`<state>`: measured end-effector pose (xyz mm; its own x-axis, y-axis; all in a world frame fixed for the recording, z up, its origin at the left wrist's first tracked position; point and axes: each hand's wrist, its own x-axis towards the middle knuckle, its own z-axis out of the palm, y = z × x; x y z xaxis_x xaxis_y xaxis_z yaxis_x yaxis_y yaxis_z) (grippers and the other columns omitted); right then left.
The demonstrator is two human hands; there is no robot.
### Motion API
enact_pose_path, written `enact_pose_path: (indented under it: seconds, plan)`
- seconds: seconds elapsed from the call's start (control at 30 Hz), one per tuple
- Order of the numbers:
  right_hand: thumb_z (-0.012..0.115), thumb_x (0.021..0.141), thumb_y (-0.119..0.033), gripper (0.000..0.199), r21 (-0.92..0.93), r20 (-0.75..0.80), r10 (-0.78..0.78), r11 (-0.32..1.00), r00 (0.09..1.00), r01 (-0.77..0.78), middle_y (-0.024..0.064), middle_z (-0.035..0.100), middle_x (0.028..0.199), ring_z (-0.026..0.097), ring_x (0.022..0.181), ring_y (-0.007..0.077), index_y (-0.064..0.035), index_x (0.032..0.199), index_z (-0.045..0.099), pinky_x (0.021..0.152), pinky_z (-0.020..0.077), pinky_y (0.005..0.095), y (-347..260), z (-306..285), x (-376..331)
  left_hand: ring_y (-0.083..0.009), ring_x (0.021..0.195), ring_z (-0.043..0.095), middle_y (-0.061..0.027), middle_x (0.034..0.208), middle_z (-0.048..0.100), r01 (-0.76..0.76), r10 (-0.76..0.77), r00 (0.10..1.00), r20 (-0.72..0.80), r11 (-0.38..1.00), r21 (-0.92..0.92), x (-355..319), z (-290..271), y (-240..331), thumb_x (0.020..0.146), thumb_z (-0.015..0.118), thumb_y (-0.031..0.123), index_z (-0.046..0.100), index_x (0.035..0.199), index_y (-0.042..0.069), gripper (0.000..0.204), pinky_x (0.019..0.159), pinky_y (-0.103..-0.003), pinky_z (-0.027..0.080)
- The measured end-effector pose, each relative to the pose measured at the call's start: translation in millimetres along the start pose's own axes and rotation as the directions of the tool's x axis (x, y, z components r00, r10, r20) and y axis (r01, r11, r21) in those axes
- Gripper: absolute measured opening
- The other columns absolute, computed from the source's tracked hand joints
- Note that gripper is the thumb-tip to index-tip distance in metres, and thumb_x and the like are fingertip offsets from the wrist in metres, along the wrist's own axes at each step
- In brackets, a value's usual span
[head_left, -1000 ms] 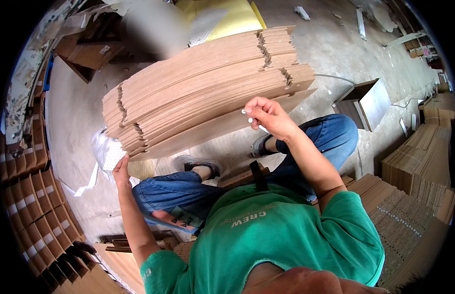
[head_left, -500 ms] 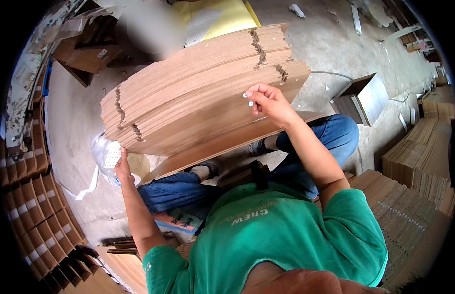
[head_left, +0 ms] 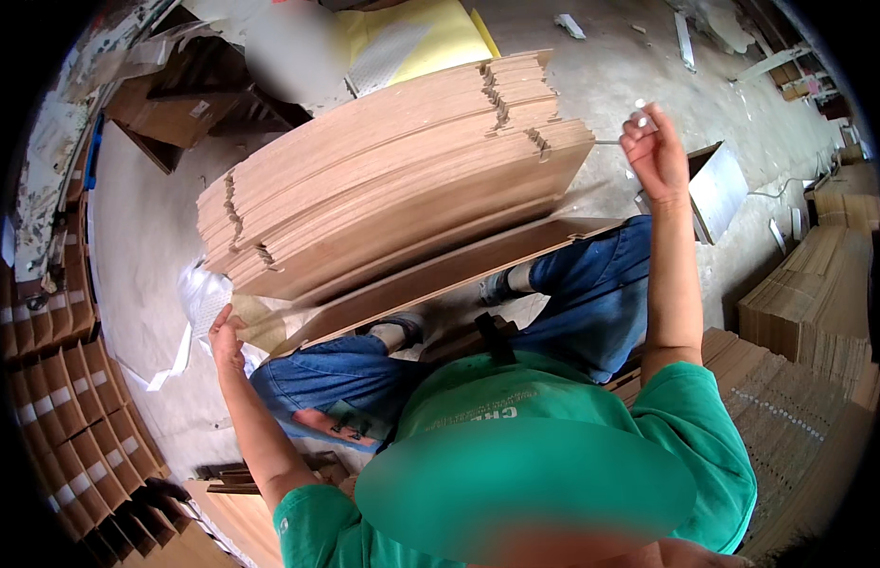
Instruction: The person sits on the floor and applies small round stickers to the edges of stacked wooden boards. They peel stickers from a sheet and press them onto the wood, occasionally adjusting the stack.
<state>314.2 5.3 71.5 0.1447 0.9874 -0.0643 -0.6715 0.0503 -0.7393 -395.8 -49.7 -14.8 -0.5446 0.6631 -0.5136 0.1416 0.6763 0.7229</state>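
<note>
My left hand (head_left: 228, 339) is low at the left, its fingers closed on the edge of a white sheet dotted with small circles (head_left: 210, 309). A crumpled clear plastic bag (head_left: 192, 280) lies against that sheet. Off the right end of the board stack, my right hand (head_left: 659, 156) is raised with bent fingers. Small white round stickers (head_left: 640, 117) show at its fingertips. In front of me stands a stack of brown notched boards (head_left: 383, 161) on edge. One separate board (head_left: 440, 275) leans between the stack and my legs.
Behind the stack lies a yellow sheet (head_left: 440, 33). A box-like metal piece (head_left: 719, 199) stands on the floor to the right. More stacked boards (head_left: 800, 293) line the right side. At the left are brown slotted compartments (head_left: 75, 407).
My right hand has moved right and up, away from the front of the stack, with the white stickers still at its fingers. My left hand has shifted slightly down. My right knee has moved inward.
</note>
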Motion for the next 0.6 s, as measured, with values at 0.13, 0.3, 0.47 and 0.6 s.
enact_pose_path:
  seconds: [0.13, 0.3, 0.47, 0.6]
  plan:
    - [0.056, 0.085, -0.014, 0.008, -0.191, -0.125, 0.093, 0.975, 0.988, -0.116, 0.0010, 0.053, 0.070, 0.052, 0.061, 0.0126, -0.0067, 0.088, 0.055, 0.056, 0.0437, 0.0253, 46, -13, 1, -0.0209, 0.104, 0.051, -0.0106, 0.108, 0.059, -0.128, 0.131, 0.986, -0.105, 0.991, 0.035, 8, 36, 3, 0.072, 0.068, 0.038, 0.061, 0.106, 0.004, 0.049, 0.090, -0.035, 0.035]
    - [0.059, 0.081, -0.013, 0.008, -0.472, -0.295, 0.058, 0.859, 0.954, -0.199, 0.0000, 0.054, 0.068, 0.050, 0.057, 0.0099, -0.0065, 0.085, 0.058, 0.054, 0.0427, 0.0247, 87, -47, 0, -0.0195, 0.103, 0.053, -0.0137, 0.108, 0.060, -0.157, 0.154, 0.974, -0.165, 0.987, -0.009, 8, 48, -16, 0.074, 0.069, 0.045, 0.062, 0.102, -0.006, 0.059, 0.093, -0.030, 0.036]
    - [0.058, 0.078, -0.011, 0.008, -0.947, -0.060, -0.152, 0.321, 0.987, -0.008, 0.0007, 0.057, 0.064, 0.050, 0.058, 0.0070, -0.0039, 0.081, 0.060, 0.054, 0.0416, 0.0234, 112, -88, 5, -0.0145, 0.098, 0.055, -0.0105, 0.105, 0.062, -0.241, 0.199, 0.957, -0.209, 0.949, -0.201, 8, 58, -4, 0.075, 0.070, 0.039, 0.063, 0.102, -0.004, 0.052, 0.089, -0.027, 0.038]
    - [0.059, 0.076, -0.011, 0.009, -0.973, -0.080, -0.235, 0.228, 0.969, -0.025, 0.0055, 0.058, 0.063, 0.053, 0.058, 0.0120, -0.0037, 0.080, 0.061, 0.056, 0.0437, 0.0268, 119, -85, 7, -0.0131, 0.093, 0.055, -0.0086, 0.101, 0.063, -0.222, 0.177, 0.953, -0.247, 0.960, -0.168, 12, 55, -11, 0.075, 0.070, 0.039, 0.064, 0.098, -0.004, 0.049, 0.087, -0.026, 0.039]
